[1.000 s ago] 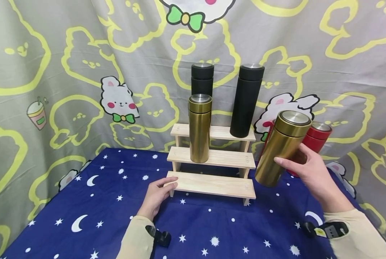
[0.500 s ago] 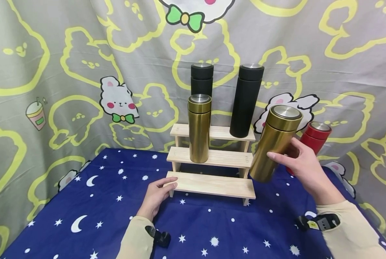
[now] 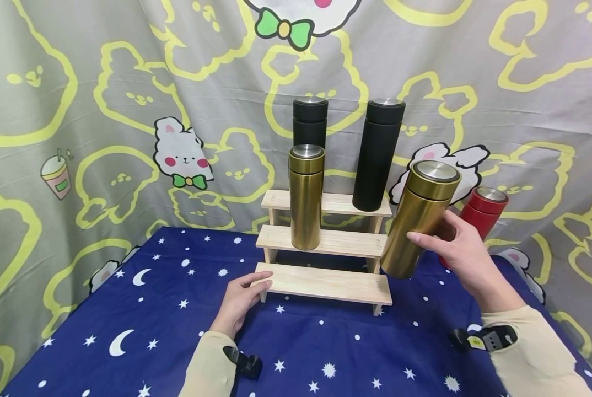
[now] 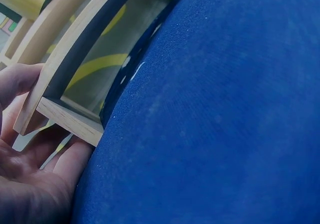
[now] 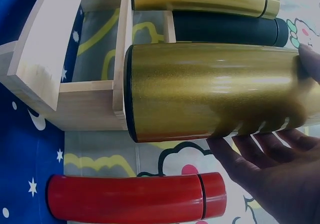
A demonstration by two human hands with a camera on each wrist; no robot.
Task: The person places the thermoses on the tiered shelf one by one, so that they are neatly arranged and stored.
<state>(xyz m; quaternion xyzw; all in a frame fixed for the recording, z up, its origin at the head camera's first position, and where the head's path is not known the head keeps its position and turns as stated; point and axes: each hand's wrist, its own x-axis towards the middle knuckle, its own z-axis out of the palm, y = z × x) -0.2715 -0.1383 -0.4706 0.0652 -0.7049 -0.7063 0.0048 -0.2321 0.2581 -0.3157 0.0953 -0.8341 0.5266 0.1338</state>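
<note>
My right hand [image 3: 462, 251] holds a gold thermos flask [image 3: 420, 220], tilted, with its base beside the right end of the wooden stand's middle step. In the right wrist view the thumb and fingers [image 5: 265, 154] lie on opposite sides of this flask [image 5: 215, 92]. My left hand [image 3: 238, 300] grips the left end of the lowest step of the three-step wooden stand [image 3: 326, 284]; the left wrist view shows the thumb above the board and fingers below. Another gold flask [image 3: 307, 204] stands upright on the middle step's left part.
On the top step stand two black flasks [image 3: 377, 160], the left one partly hidden by the gold flask. A red flask [image 3: 486, 209] stands right of the stand, behind my right hand. Blue star-patterned cloth [image 3: 177, 309] covers the table; a patterned curtain [image 3: 127, 99] hangs behind.
My right hand has brought the gold flask left and slightly up toward the stand, slowing in the last half second. The flask now hides a second red one. My left hand stays put.
</note>
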